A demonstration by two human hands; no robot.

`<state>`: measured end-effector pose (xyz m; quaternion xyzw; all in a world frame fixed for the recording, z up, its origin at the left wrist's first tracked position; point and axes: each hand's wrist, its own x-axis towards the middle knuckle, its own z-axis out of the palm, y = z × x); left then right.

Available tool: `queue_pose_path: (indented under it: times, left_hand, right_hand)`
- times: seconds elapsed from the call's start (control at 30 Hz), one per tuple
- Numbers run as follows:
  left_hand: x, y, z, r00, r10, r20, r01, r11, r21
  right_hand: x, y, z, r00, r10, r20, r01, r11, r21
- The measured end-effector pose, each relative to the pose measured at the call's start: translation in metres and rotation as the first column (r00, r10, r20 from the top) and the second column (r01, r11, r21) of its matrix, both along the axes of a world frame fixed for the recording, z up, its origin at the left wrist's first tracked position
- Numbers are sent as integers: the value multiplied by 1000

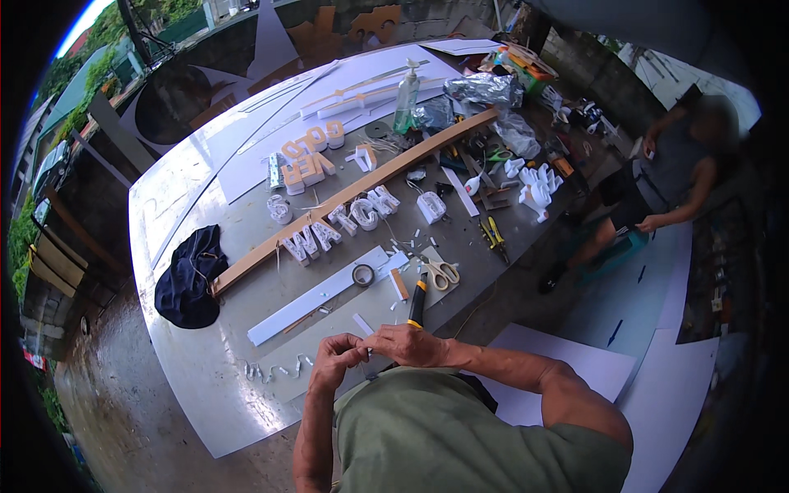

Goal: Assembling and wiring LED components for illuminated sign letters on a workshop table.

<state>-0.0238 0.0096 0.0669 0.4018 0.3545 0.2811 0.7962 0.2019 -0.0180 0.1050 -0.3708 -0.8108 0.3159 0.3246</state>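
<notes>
My left hand [335, 360] and my right hand [408, 345] meet at the table's near edge, fingertips pinched together. Whatever they hold is too small and covered to make out. A narrow white strip [362, 324] shows just beyond the fingers. By my right hand's knuckles is a yellow-and-black handled tool [418, 302]; I cannot tell whether the hand touches it. Past it lie scissors [442, 274] with pale handles, a small orange-faced block [399, 284] and a tape roll [362, 275] on a long white strip [316, 297]. A wavy string of small white pieces [279, 369] lies left of my hands.
A long wooden bar [353, 195] crosses the table between white block letters [311, 238] and orange-faced ones [306, 168]. A dark cap [191, 278] sits left; yellow pliers [494, 234], a spray bottle [406, 99] and plastic bags [485, 89] lie right. Another person [674, 172] sits at right.
</notes>
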Motion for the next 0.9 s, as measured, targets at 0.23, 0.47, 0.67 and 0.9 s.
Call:
queue_pose_path:
  times: [0.23,0.47,0.67,0.9]
  left_hand:
    - [-4,-4,-1,997,-48,59,51,997,-56]
    - [-14,-8,-1,991,-78,110,88,992,-87]
    - [-17,-14,0,997,-68,29,69,998,-12]
    - [-4,14,34,990,-72,-122,94,977,190]
  right_hand:
    - [-3,-11,2,997,-26,77,6,968,250]
    - [-10,-19,7,991,-74,112,23,916,400]
    - [-22,-26,0,990,-136,30,125,961,245]
    - [-9,-10,10,824,-488,-288,-29,471,-882]
